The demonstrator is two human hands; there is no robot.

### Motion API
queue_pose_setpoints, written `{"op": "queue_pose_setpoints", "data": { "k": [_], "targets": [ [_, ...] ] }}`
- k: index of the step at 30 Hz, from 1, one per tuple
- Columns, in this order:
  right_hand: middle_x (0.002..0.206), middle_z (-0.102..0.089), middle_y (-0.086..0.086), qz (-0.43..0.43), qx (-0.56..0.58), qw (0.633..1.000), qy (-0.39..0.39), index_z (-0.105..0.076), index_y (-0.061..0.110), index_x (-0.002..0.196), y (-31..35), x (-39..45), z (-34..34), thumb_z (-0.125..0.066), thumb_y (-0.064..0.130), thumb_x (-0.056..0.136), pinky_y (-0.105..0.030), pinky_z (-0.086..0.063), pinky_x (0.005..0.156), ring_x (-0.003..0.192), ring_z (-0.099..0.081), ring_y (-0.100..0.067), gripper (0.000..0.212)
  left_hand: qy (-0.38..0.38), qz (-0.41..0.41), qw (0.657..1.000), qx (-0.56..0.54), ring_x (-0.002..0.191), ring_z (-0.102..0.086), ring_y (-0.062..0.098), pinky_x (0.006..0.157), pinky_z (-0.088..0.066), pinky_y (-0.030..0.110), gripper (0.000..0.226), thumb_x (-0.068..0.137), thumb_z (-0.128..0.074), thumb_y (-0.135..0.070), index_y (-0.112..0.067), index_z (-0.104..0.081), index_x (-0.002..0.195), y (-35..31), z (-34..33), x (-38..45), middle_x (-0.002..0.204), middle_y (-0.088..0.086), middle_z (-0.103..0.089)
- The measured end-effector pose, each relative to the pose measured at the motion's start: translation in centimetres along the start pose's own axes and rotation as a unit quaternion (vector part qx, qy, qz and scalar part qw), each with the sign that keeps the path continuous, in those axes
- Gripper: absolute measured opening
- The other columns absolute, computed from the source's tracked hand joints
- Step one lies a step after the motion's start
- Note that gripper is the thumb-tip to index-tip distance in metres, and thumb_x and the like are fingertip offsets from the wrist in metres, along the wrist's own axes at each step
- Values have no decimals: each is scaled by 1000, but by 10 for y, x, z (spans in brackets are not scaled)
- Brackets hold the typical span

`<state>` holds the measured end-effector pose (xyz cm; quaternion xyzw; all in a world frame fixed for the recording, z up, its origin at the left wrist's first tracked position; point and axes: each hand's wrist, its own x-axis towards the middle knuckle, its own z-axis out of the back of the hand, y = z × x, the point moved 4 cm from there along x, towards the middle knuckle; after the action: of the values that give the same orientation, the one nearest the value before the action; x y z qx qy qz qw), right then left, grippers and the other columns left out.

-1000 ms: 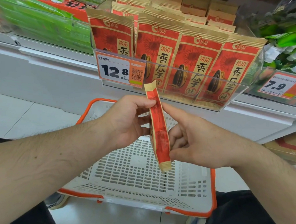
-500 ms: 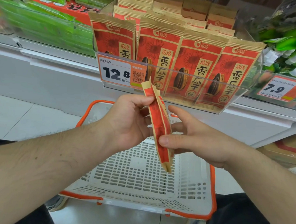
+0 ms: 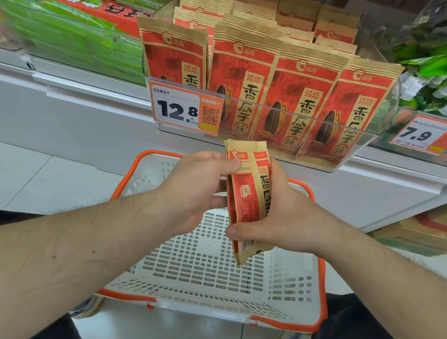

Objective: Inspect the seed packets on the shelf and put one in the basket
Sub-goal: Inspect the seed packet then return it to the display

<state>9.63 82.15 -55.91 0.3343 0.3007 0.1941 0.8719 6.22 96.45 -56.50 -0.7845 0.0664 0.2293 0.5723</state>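
We are holding one seed packet (image 3: 249,196) upright in both hands, long axis near vertical, directly above the basket (image 3: 212,267) (shelf stock just behind). The left hand (image 3: 198,191) is pinching its top; the right hand (image 3: 279,219) is curling round its lower half, seemingly nearer the drop.

L hand (image 3: 195,191) & R hand (image 3: 287,219) both pinching, forearms converging.

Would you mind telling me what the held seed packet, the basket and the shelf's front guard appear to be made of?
Seed packet: looks like matte kraft paper printed red, with a ribbed sealed top edge; any inner lining is not visible.
Basket: rigid white plastic moulded with slots, its rim orange.
Front guard: clear glossy plastic, probably acrylic; the packets behind it show through.
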Motion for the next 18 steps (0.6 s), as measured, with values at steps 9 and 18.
{"op": "queue_pose_setpoints", "data": {
  "k": [9, 18],
  "targets": [
    [90, -74, 7, -29, 107, 977, -180, -69, 27, 102, -2, 7, 29, -71, 41, 87, -32, -56, 73, 79, -69, -7, 21, -33, -9, 998, 44, 97, -72, 32, 82, -60, 44, 20, 100, -57, -12, 3, -65, 108, 1, 4, 2, 98, 15, -76],
    [69, -72, 5, -24, 199, 964, -175, -73, 11, 89, -8, 9, 31, -49, 27, 105, -16, -43, 51, 50, -55, -2, 33, -32, 7, 998, 47, 82, -68, 24, 73, -60, 37, 22, 100, -56, -13, 6, -65, 109, 4, 5, 3, 102, 19, -74]
  ]
}}
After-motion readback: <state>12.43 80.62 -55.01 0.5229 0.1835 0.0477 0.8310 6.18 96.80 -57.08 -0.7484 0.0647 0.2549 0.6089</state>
